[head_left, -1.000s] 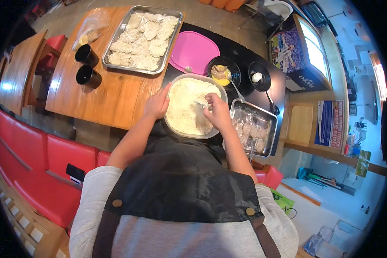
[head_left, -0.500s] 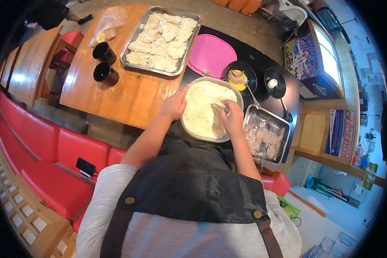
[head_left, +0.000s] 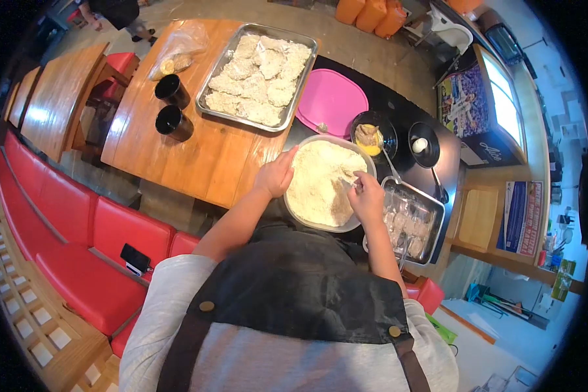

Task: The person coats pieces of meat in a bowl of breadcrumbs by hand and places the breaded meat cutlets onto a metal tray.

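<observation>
A round-cornered tub [head_left: 289, 199] of pale yellow crumbs [head_left: 320, 176] stands in front of me. My left hand [head_left: 277, 174] lies against the tub's left rim, fingers on its edge. Over the right side of the crumbs is my right hand [head_left: 364, 195], fingers pinched together; what they hold, if anything, is too small to tell. Beyond the tub, a black bowl [head_left: 389, 127] holds yellow egg, a piece of meat and a spoon [head_left: 391, 164]. A metal tray [head_left: 438, 219] with raw pieces and tongs sits to the right, partly behind my right forearm.
A large tray [head_left: 313, 49] of crumbed pieces stands on the wooden table [head_left: 225, 166], beside two black cups [head_left: 174, 123] and a plastic bag [head_left: 186, 40]. Behind the tub lie a pink lid [head_left: 333, 101] and a small pan [head_left: 427, 155] with an egg. A person [head_left: 117, 12] stands far left.
The camera view has shifted, so the table things appear farther right and lower. My right hand has moved slightly toward the tub's right rim. The person at far left has come further into view.
</observation>
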A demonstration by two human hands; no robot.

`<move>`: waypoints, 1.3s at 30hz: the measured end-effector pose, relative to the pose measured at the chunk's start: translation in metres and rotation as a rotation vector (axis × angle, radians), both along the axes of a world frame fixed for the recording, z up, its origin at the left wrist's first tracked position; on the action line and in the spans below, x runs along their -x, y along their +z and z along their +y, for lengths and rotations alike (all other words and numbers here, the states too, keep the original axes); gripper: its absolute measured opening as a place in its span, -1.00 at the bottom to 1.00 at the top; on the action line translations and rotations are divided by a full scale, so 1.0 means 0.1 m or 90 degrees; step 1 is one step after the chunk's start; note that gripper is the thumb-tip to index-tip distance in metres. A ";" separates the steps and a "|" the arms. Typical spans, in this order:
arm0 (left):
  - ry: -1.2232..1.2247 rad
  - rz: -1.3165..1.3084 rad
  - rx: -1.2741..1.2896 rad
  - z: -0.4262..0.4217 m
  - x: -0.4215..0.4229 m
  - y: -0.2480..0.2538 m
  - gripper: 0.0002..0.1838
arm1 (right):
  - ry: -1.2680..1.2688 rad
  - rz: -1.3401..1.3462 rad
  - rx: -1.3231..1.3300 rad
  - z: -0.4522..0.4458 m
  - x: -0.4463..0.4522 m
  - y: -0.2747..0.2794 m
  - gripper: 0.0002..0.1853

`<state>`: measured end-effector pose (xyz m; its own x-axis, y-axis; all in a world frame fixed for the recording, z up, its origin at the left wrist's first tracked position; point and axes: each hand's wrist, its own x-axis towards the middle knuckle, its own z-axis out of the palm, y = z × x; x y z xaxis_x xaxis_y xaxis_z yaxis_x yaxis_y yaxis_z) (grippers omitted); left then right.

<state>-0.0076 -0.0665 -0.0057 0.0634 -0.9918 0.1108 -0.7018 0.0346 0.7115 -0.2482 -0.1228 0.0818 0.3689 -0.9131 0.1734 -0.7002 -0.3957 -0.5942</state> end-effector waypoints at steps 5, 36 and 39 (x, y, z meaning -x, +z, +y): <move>0.001 0.009 0.014 -0.01 -0.01 -0.01 -0.39 | 0.091 0.066 0.039 -0.24 -0.16 0.15 -0.66; -0.032 0.018 -0.098 -0.01 -0.07 0.15 -0.34 | 0.208 0.100 0.075 -1.99 -3.55 -0.26 -0.73; -0.031 0.016 -0.113 0.00 -0.06 0.18 -0.34 | 0.270 0.139 0.016 -2.01 -3.57 -0.27 -0.75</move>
<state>-0.0012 -0.0670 0.0122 0.0147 -0.9976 -0.0673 -0.6840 -0.0591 0.7271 0.1087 -0.3243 0.0547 0.7386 -0.6703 0.0710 -0.5807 -0.6862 -0.4380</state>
